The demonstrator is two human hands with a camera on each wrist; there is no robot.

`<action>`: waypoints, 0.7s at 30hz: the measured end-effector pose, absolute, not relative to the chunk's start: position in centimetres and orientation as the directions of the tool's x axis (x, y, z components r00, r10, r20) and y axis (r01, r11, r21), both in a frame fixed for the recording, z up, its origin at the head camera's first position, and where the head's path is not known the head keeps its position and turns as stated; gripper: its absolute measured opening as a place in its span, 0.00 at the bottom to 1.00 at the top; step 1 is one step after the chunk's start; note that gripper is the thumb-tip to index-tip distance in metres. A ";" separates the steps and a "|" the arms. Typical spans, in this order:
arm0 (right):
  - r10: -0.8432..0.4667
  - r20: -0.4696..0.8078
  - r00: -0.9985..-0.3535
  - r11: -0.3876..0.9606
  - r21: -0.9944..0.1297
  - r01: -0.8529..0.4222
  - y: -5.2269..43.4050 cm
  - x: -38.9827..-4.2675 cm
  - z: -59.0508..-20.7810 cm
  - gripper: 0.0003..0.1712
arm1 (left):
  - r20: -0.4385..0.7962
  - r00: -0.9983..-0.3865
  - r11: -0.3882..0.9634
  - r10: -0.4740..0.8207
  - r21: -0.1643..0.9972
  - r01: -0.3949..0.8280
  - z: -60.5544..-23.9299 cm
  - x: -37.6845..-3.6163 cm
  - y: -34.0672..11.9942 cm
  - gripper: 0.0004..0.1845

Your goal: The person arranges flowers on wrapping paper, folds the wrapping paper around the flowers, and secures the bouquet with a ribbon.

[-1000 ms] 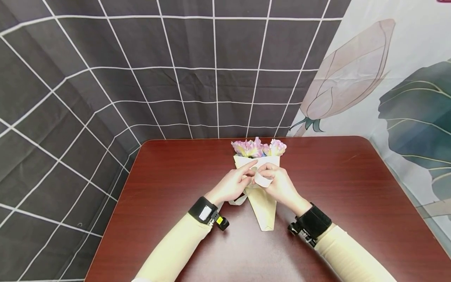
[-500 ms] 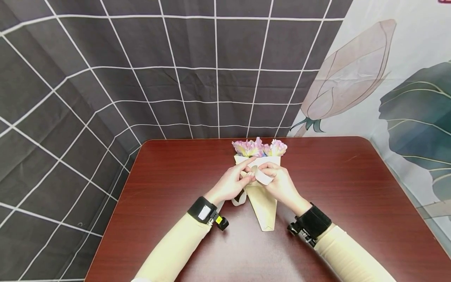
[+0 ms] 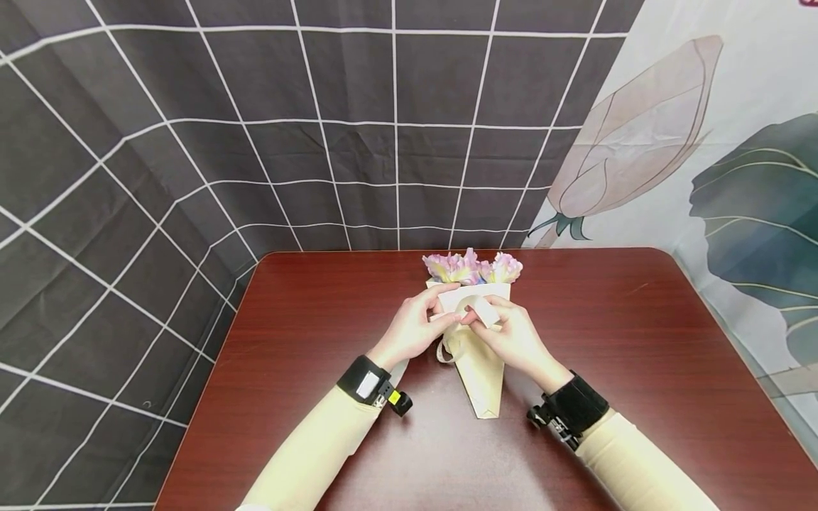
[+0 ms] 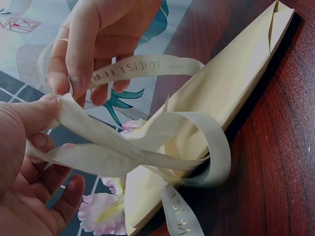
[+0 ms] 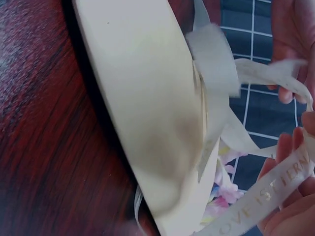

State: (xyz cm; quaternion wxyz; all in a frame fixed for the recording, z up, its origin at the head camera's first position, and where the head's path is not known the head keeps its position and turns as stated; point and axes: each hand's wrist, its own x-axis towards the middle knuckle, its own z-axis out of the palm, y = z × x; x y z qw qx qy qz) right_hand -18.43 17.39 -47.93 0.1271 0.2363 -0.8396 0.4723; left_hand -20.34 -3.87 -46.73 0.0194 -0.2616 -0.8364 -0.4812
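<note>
A cream paper flower wrap [image 3: 481,376] lies on the table, its narrow end toward me. Pink and yellow flowers [image 3: 469,268] show at its far, wide end. White ribbon [image 4: 118,132] printed with lettering runs round the wrap and rises in loops above it. My left hand [image 3: 409,328] pinches ribbon between thumb and finger over the wrap's left side. Facing it, my right hand [image 3: 516,335] pinches ribbon with its fingertips, and a lettered length [image 5: 256,206] crosses those fingers. Both sets of fingertips are close together; the knot area is partly hidden behind the loops.
The dark red wooden table [image 3: 307,341] extends to both sides of the bouquet. A dark grey cloth with white grid lines [image 3: 339,156] hangs behind and at left. At right hangs a light cloth printed with a flower and leaves [image 3: 645,142].
My left hand has drawn slightly left and down. The ribbon between the hands now bends into a raised loop, and the hanging loop below has shifted right across the wrap.
</note>
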 end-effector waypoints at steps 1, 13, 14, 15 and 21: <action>-0.277 0.426 -0.861 0.436 -0.743 -0.508 17.5 -18.4 -47.9 0.12 | 0.282 -0.865 0.395 0.415 0.800 0.451 -46.7 -20.4 -3.9 0.26; -0.268 0.266 -0.926 0.052 -0.956 -0.290 19.5 -17.7 -47.5 0.06 | 0.260 -0.904 0.301 0.339 0.880 0.366 -46.6 -20.5 -4.9 0.26; -0.262 0.253 -0.931 0.012 -0.964 -0.265 19.6 -17.7 -47.4 0.07 | 0.256 -0.905 0.292 0.338 0.886 0.360 -46.5 -20.4 -5.0 0.26; -0.258 0.240 -0.936 -0.032 -0.970 -0.240 19.7 -17.7 -47.4 0.07 | 0.255 -0.905 0.286 0.339 0.889 0.358 -46.5 -20.4 -5.1 0.27; -0.235 0.209 -0.949 -0.325 -0.937 -0.126 20.7 -17.6 -47.2 0.09 | 0.251 -0.895 0.301 0.369 0.879 0.371 -46.2 -20.3 -6.2 0.29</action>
